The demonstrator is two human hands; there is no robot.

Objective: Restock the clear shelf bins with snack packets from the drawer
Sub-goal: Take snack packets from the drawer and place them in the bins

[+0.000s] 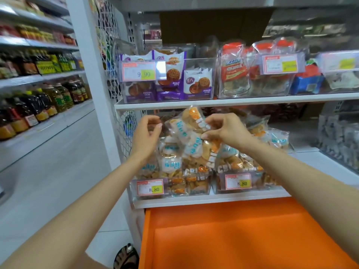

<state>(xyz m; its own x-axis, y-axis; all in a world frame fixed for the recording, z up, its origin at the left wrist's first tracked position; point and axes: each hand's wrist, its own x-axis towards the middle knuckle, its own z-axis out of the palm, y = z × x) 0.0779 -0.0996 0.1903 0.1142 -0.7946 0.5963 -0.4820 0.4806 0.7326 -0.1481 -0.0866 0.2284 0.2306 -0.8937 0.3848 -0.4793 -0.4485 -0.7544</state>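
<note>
- Orange drawer (242,230), pulled out: no packets visible inside.
- Right hand (227,129): pinches snack packet (194,121) above heaped left bin (174,192).
- Left hand (147,133): fingers curled; whether it holds anything cannot be told.
- Restocking judged nearly complete.

Oil bottles (58,98) along the left shelves (48,77), white mesh panel (108,26), dark sandal (126,257) on the pale floor (58,191).

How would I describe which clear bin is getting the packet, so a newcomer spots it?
Start at the open orange drawer; the white shelf just above it carries two clear bins, both tagged 8.80. It is the left bin, next to the white mesh side panel, and the right hand pinches a packet over it.
</note>
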